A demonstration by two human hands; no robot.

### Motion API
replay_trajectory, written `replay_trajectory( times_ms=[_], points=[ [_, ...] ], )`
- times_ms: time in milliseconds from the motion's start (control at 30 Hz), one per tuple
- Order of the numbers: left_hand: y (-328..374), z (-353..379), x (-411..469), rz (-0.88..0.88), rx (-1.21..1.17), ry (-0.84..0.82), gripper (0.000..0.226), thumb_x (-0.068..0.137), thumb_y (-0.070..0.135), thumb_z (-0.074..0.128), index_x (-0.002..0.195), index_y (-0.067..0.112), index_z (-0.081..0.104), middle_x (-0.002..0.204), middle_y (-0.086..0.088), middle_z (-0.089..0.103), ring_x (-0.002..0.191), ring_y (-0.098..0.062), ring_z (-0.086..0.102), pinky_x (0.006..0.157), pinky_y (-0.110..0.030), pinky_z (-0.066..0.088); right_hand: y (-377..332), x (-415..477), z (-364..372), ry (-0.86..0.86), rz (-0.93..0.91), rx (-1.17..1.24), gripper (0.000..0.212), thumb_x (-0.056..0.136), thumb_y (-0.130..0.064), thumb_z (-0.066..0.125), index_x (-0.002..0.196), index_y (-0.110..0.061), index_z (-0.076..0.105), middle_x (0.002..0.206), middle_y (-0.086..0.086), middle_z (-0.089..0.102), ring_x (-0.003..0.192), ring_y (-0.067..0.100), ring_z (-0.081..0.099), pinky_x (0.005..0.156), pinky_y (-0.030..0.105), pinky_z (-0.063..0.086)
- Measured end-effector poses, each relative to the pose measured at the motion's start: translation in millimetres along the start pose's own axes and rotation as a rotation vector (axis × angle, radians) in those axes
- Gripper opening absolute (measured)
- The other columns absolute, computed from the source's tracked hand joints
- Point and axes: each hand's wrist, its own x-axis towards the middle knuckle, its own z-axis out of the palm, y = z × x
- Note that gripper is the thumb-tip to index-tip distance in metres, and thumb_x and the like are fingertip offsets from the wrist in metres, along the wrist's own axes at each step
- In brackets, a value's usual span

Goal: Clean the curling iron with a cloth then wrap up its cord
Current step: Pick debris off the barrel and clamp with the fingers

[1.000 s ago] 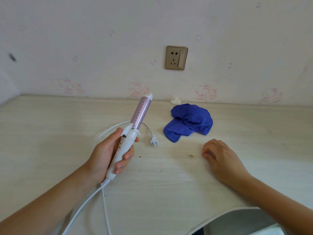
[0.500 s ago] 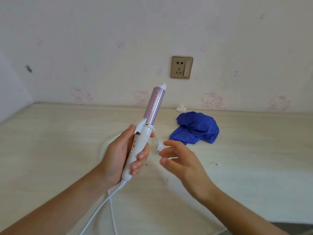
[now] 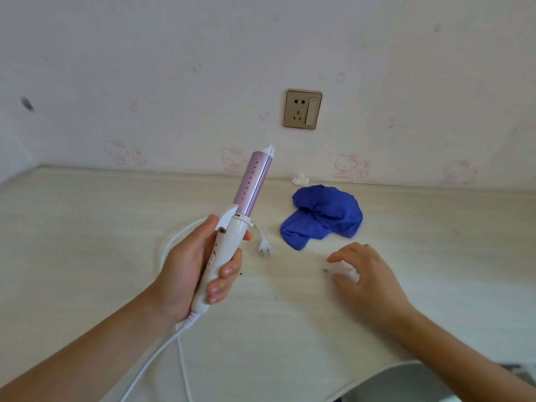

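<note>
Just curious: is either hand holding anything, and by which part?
The left hand grips the curling iron by its white handle; the right hand appears to hold nothing.

I've got a pale wall filling the top half of the frame, with faint pink cartoon-cat prints running along its base. A beige wall socket with a switch sits just right of centre, and there's a dark smudge at far left. Below, a light wood-grain tabletop spreads across, its curved edge showing lower right. A small white scrap lies against the wall. The light is soft and even.
</note>
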Motion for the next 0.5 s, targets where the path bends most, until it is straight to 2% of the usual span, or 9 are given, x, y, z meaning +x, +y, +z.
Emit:
replay_trajectory(
  times_ms=[100,267,367,500],
  points=[
    [-12,3,8,-0.035,0.013,-0.002,0.058,0.097,0.059,0.041,0.112,0.011,0.068,0.062,-0.008,0.040,0.034,-0.013,0.034,0.034,-0.019,0.032,21,0,-1,-0.008,0.039,-0.040,0.010,0.090,-0.026,0.074,0.099,-0.030,0.078,0.098,-0.017,0.064,0.095,0.013,0.056,0.085,0.025,0.043],
    [-22,2,16,-0.090,-0.010,-0.003,0.059,0.097,0.060,0.041,0.114,0.010,0.068,0.062,-0.007,0.042,0.034,-0.013,0.035,0.035,-0.020,0.034,26,5,2,0.005,-0.004,-0.008,0.013,0.089,-0.013,0.073,0.082,-0.024,0.074,0.086,-0.015,0.063,0.085,0.009,0.054,0.077,0.024,0.042],
    [-24,1,17,-0.095,-0.029,0.008,0.060,0.099,0.059,0.040,0.115,0.008,0.067,0.061,-0.007,0.042,0.034,-0.013,0.035,0.035,-0.020,0.035,24,5,3,-0.017,-0.026,-0.067,0.014,0.093,-0.012,0.066,0.083,-0.022,0.066,0.087,-0.012,0.061,0.086,0.011,0.053,0.077,0.025,0.041],
    [-26,0,15,-0.106,-0.059,0.041,0.061,0.100,0.058,0.036,0.115,0.008,0.067,0.061,-0.007,0.041,0.034,-0.012,0.034,0.035,-0.019,0.034,20,8,1,-0.070,-0.054,-0.116,0.013,0.097,-0.014,0.061,0.087,-0.021,0.066,0.091,-0.009,0.060,0.089,0.013,0.051,0.078,0.023,0.038]
  ],
)
